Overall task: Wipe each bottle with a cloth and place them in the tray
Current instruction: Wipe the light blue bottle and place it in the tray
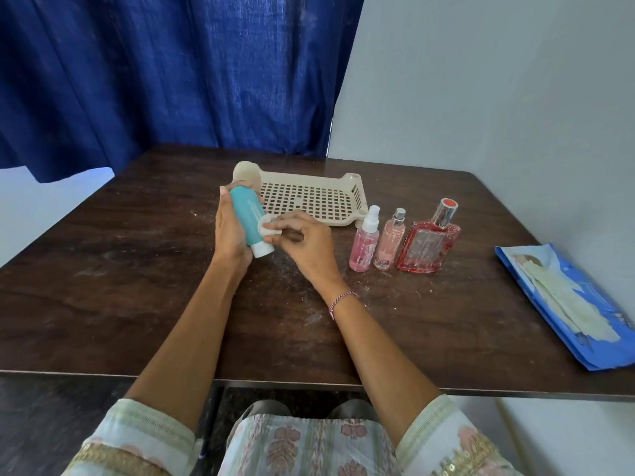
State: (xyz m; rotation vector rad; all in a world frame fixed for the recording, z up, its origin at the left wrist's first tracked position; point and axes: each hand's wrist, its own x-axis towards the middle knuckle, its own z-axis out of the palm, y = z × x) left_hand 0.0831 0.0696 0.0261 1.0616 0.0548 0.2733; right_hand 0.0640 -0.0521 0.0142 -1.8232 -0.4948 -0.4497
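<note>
1. My left hand [230, 231] grips a teal bottle [248, 214], fingers curled round its body; the bottle is tilted and raised off the table, its white cap at the lower end, nearest me
2. My right hand [305, 245] pinches a small white cloth [268, 228] in its fingertips and holds it against the bottle's lower right side, just above the cap
3. Directly beyond both hands lies a beige tray [354, 187] with a perforated floor; nothing I can see sits in it
4. To the right of my right hand, three bottles stand upright in a close row, outside the tray and just beside its near right corner: a small pink spray bottle [364, 245] closest to my hand, a slim pink bottle [389, 242] next, then a wide red glass bottle [427, 245] with a silver cap
5. Well to the right of that row, a blue packet [563, 304] lies flat
6. All of this rests on a dark wooden table [137, 269]; a thread bracelet [340, 300] circles my right wrist, and a blue curtain [154, 70] hangs beyond the table's far edge
</note>
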